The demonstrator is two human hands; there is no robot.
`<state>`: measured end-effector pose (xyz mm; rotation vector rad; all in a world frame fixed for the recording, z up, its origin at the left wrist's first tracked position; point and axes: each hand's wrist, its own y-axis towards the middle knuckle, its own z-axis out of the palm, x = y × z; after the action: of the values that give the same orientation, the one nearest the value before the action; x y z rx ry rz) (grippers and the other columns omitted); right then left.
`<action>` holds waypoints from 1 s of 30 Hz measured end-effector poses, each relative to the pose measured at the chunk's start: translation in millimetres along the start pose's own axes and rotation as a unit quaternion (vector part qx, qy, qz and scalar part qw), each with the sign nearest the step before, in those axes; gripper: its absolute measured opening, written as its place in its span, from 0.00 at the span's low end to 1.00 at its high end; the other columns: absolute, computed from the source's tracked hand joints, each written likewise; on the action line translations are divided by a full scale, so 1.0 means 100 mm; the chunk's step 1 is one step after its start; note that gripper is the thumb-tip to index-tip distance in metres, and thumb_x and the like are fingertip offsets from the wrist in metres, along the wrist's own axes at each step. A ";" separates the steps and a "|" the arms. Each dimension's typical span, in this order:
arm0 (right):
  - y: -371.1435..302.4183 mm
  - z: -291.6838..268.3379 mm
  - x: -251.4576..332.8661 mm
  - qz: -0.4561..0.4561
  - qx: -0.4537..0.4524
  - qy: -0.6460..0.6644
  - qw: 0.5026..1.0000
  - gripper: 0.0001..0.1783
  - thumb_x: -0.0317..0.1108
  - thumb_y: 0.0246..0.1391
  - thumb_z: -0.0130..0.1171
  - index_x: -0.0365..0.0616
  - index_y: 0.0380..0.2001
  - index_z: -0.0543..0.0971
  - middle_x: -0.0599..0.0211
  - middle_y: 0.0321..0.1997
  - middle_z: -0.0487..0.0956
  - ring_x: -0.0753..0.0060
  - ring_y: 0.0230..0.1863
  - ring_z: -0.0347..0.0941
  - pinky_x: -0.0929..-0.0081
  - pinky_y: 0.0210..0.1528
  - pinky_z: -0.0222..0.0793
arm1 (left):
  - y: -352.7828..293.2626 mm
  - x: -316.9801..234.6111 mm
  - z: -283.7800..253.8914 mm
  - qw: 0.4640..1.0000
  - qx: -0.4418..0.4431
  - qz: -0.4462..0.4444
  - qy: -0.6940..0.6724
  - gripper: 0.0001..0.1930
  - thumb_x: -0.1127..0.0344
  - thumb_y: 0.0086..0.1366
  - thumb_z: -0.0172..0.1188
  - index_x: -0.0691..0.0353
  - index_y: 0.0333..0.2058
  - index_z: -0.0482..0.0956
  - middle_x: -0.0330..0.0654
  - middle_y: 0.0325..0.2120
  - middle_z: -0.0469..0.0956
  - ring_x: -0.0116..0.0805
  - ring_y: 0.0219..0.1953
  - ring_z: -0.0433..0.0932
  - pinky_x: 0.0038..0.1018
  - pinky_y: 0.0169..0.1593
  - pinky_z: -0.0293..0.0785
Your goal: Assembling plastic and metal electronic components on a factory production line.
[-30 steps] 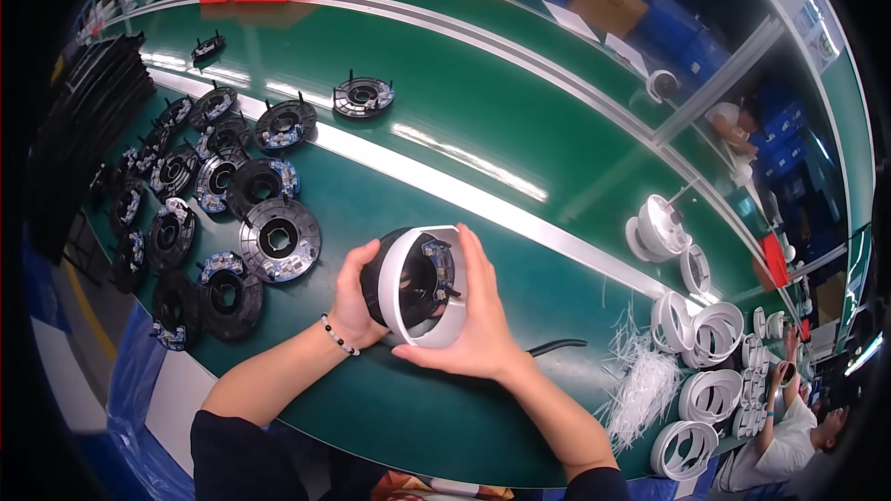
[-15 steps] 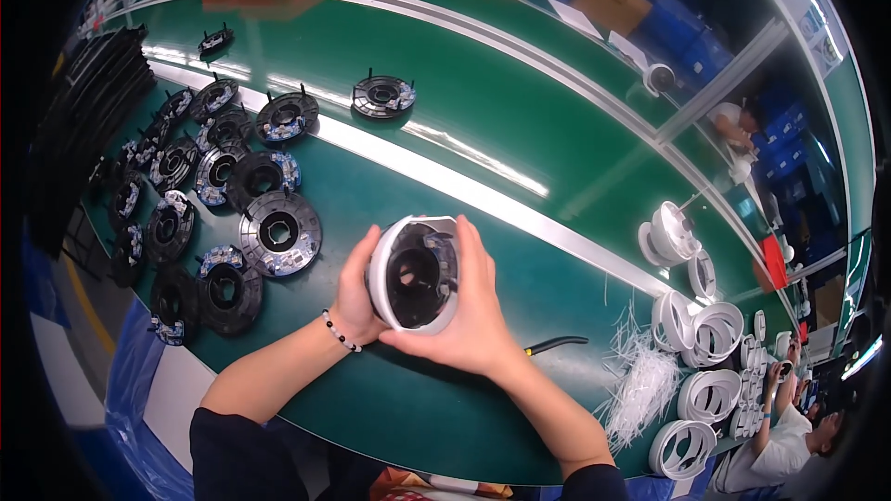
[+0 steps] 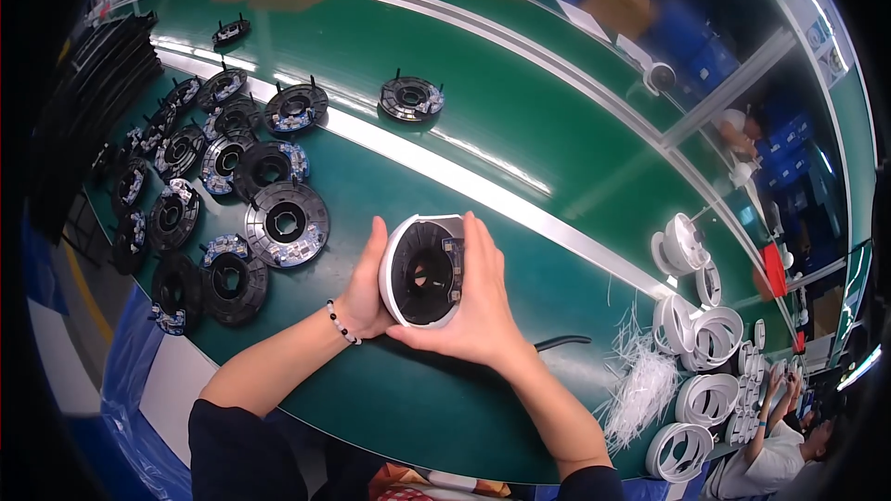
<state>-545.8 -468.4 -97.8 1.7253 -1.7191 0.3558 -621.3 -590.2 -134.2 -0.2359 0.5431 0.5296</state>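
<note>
Both hands hold a white round housing [image 3: 393,250] above the green table, its open side facing up. A black disc [image 3: 423,301] with a round central hole sits inside it, a small circuit board showing at its right side. My left hand [image 3: 364,295] grips the housing's left side, thumb up along the rim. My right hand [image 3: 481,306] wraps its right side, fingers over the far edge and thumb under the near rim. Behind my right wrist lies a tool with a curved black handle [image 3: 563,341], partly hidden.
Several black discs with circuit boards [image 3: 287,223] crowd the left of the table. Another black disc [image 3: 411,98] lies on the green strip beyond the pale rail [image 3: 436,172]. White rings [image 3: 712,397] and a heap of white strips [image 3: 640,385] lie at the right, near another person [image 3: 766,455].
The black disc appears turned within the housing, its circuit board showing more plainly at the right. The housing has moved slightly right, and my right wrist hides more of the tool.
</note>
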 end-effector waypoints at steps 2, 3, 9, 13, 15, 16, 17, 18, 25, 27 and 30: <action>0.00 -0.01 -0.02 -0.015 0.017 -0.010 1.000 0.68 0.52 0.18 0.72 0.28 0.56 0.43 0.40 0.57 0.50 0.43 0.57 0.49 0.56 0.57 0.48 | -0.02 0.00 -0.02 1.000 0.009 -0.011 -0.021 0.39 0.33 0.58 0.26 0.62 0.54 0.58 0.46 0.49 0.65 0.35 0.51 0.66 0.31 0.55 0.62; 0.00 -0.02 -0.05 -0.018 0.032 0.004 0.999 0.68 0.52 0.17 0.72 0.28 0.56 0.43 0.40 0.58 0.50 0.43 0.57 0.49 0.56 0.57 0.48 | -0.03 0.00 -0.02 1.000 0.001 -0.011 -0.016 0.37 0.35 0.59 0.29 0.62 0.54 0.58 0.46 0.49 0.65 0.35 0.50 0.66 0.31 0.54 0.63; -0.08 0.17 -0.04 -0.059 -0.069 -0.002 0.996 0.65 0.48 0.18 0.69 0.30 0.57 0.44 0.40 0.58 0.49 0.39 0.57 0.48 0.54 0.56 0.49 | -0.04 0.00 0.03 0.999 0.017 -0.008 -0.044 0.28 0.50 0.57 0.45 0.63 0.51 0.61 0.46 0.46 0.68 0.35 0.46 0.70 0.30 0.51 0.67; -0.21 0.12 -0.28 -0.058 -0.178 -0.015 0.982 0.63 0.49 0.22 0.68 0.31 0.58 0.43 0.38 0.60 0.46 0.38 0.59 0.45 0.52 0.58 0.44 | 0.23 0.11 0.23 0.999 0.023 -0.004 -0.037 0.23 0.55 0.53 0.47 0.64 0.45 0.68 0.45 0.40 0.73 0.36 0.41 0.73 0.30 0.47 0.69; -0.27 -0.05 -0.46 -0.039 -0.189 -0.035 0.981 0.63 0.51 0.27 0.67 0.32 0.59 0.40 0.37 0.62 0.41 0.39 0.62 0.39 0.53 0.61 0.38 | 0.55 0.18 0.27 0.999 0.021 0.002 -0.033 0.22 0.55 0.54 0.46 0.64 0.43 0.70 0.45 0.39 0.74 0.37 0.41 0.73 0.31 0.48 0.69; -0.32 -0.11 -0.51 -0.025 -0.199 -0.031 0.979 0.61 0.50 0.31 0.65 0.32 0.59 0.40 0.38 0.62 0.39 0.39 0.63 0.36 0.53 0.61 0.36 | 0.75 0.19 0.30 0.999 -0.012 0.020 -0.039 0.21 0.54 0.55 0.45 0.63 0.41 0.71 0.45 0.39 0.74 0.38 0.41 0.73 0.32 0.48 0.68; -0.42 -0.22 -0.56 -0.011 -0.205 -0.046 0.978 0.60 0.50 0.32 0.65 0.32 0.59 0.39 0.38 0.63 0.38 0.38 0.64 0.34 0.53 0.62 0.35 | 0.98 0.20 0.30 0.999 -0.022 0.014 -0.027 0.21 0.54 0.56 0.44 0.63 0.41 0.71 0.44 0.39 0.74 0.38 0.42 0.72 0.32 0.48 0.68; -0.52 -0.34 -0.58 0.000 -0.208 -0.057 0.976 0.60 0.50 0.34 0.65 0.33 0.59 0.38 0.39 0.63 0.36 0.38 0.64 0.32 0.52 0.62 0.35 | 1.19 0.19 0.26 0.999 -0.037 0.013 -0.013 0.21 0.54 0.57 0.43 0.63 0.41 0.70 0.44 0.40 0.73 0.39 0.43 0.72 0.33 0.49 0.68; -1.46 -1.70 -1.34 0.147 -0.296 -0.229 0.916 0.19 0.35 0.39 0.61 0.41 0.37 0.74 0.56 0.44 0.72 0.55 0.41 0.71 0.65 0.43 0.66 | 2.53 0.31 0.03 0.993 -0.043 0.025 0.109 0.17 0.59 0.64 0.39 0.66 0.42 0.67 0.47 0.42 0.71 0.38 0.46 0.70 0.36 0.54 0.63; -1.67 -1.95 -1.56 0.197 -0.266 -0.303 0.894 0.17 0.34 0.38 0.61 0.42 0.35 0.75 0.57 0.39 0.75 0.55 0.37 0.72 0.64 0.38 0.68 | 2.73 0.37 0.10 0.988 -0.068 0.016 0.136 0.16 0.60 0.64 0.40 0.67 0.42 0.67 0.48 0.42 0.71 0.38 0.46 0.70 0.35 0.53 0.64; -1.83 -2.11 -1.84 0.305 -0.140 -0.337 0.880 0.13 0.36 0.37 0.60 0.41 0.28 0.78 0.56 0.30 0.76 0.54 0.33 0.72 0.63 0.35 0.68 | 2.91 0.49 0.04 0.953 -0.066 0.058 0.289 0.23 0.54 0.61 0.46 0.69 0.46 0.63 0.51 0.45 0.69 0.41 0.49 0.67 0.34 0.52 0.63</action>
<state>-332.9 -210.5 -103.1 1.1092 -2.6606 -0.2715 -740.4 -323.7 -180.1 -0.4961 1.0971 0.6122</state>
